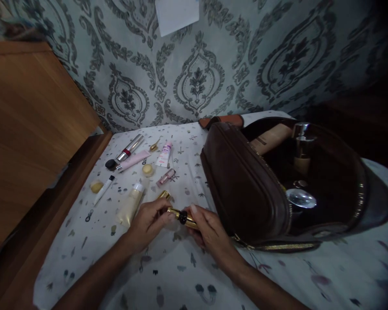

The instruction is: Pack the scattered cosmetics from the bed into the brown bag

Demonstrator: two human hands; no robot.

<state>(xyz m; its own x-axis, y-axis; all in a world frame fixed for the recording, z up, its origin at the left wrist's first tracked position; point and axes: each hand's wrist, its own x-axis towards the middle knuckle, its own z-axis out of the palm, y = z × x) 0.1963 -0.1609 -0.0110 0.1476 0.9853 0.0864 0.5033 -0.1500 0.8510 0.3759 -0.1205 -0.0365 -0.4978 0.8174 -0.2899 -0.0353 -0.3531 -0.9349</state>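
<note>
Both hands meet near the middle of the sheet on a slim gold cosmetic tube [183,216] with a black band at its middle. My left hand [148,223] pinches its left end between thumb and fingers. Closed around the right end is my right hand [210,227]; its palm side is hidden. Just behind my left hand lies another gold piece [164,196], partly covered by the fingers. A cream-coloured squeeze tube [131,204] with a white cap is beside the left wrist. A small pink tube [166,177] lies a little farther back.
An open dark brown bag [242,176] stands at right, holding a beige tube [271,137], a bottle [303,150] and a clear-lidded round item [300,198]. Several cosmetics, including a silver-red tube [129,147] and a yellow jar [147,170], lie left. Wooden furniture [35,112] borders the left.
</note>
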